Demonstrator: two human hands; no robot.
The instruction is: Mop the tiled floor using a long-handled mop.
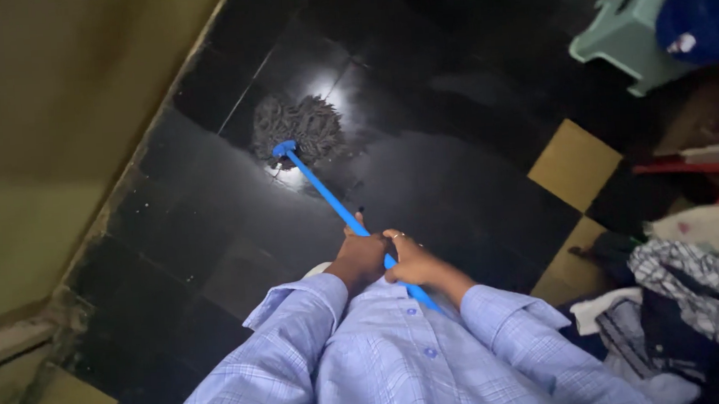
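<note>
Wet black tiled floor (457, 171) fills the view, one yellow tile (574, 164) off to the right. A heap of clothes (681, 290) lies at the right edge, a pale green stool (628, 32) beyond it. The grey string mop head (298, 127) sits flat on the tiles near the wall. Left hand (361, 258) and right hand (413, 261) sit side by side, fingers wrapped tight round the blue mop handle (326, 191).

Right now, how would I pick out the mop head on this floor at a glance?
Start at the dark glossy tiled floor beside the yellowish wall. Follow the blue handle forward from the left hand and right hand. At its far end lies the mop head, a shaggy grey bundle of strings.
</note>
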